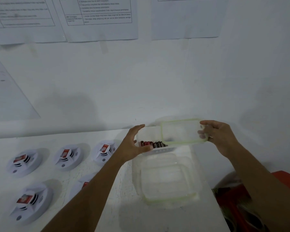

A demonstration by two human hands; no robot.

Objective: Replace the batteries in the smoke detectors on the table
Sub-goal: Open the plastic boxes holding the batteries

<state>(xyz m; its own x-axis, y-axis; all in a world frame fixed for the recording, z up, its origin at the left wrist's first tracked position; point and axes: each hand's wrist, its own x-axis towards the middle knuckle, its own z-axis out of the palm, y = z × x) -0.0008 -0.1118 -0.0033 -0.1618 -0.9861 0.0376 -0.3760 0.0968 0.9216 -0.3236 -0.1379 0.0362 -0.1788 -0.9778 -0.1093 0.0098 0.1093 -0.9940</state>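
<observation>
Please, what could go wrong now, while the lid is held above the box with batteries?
1. The right hand pinches the lid only at one end; it may slip from that grip onto the batteries.
2. The left hand holds the battery box by its end; if it tips, batteries could roll out.
3. The left forearm crosses above a smoke detector and might knock it.
</observation>
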